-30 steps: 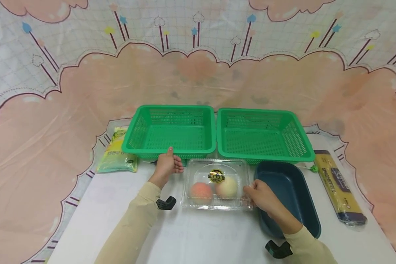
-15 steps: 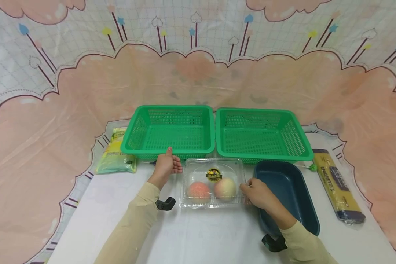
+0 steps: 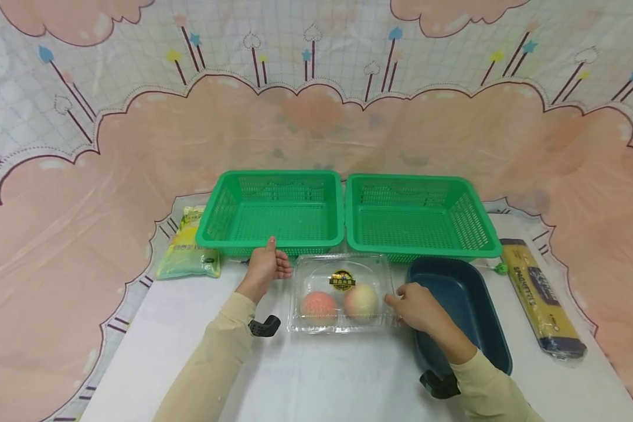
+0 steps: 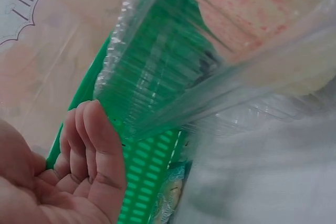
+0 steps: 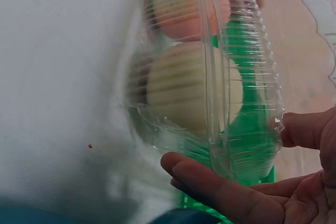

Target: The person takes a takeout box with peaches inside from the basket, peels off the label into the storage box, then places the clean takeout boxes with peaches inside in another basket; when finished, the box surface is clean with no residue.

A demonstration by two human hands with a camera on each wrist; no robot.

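Note:
A clear plastic clamshell fruit box (image 3: pixel 306 275) with a black-and-gold label lies in front of two green baskets. Inside it, side by side, sit two round peach-like fruits, one pink-red (image 3: pixel 319 307) and one pale cream (image 3: pixel 361 302). At the box's right end, my right hand (image 3: pixel 419 308) holds it between thumb and fingers; the right wrist view has the thumb (image 5: pixel 304 128) at the lid rim and a finger along the other side. My left hand (image 3: pixel 264 269) stands beside the left end, thumb up, fingers loosely extended, gripping nothing. Whether its fingertips touch the plastic cannot be told.
Left basket (image 3: pixel 269 241) and right basket (image 3: pixel 422 248) stand along the back. A dark blue tray (image 3: pixel 480 316) lies under the right forearm. A spaghetti pack (image 3: pixel 543 299) is far right, a yellow-green bag (image 3: pixel 190 252) far left. A small green-headed item (image 3: pixel 500 268) pokes out near the right basket.
The fruit box and my right hand shifted slightly left between one second and half a second ago, then stayed put. My left hand has hardly moved.

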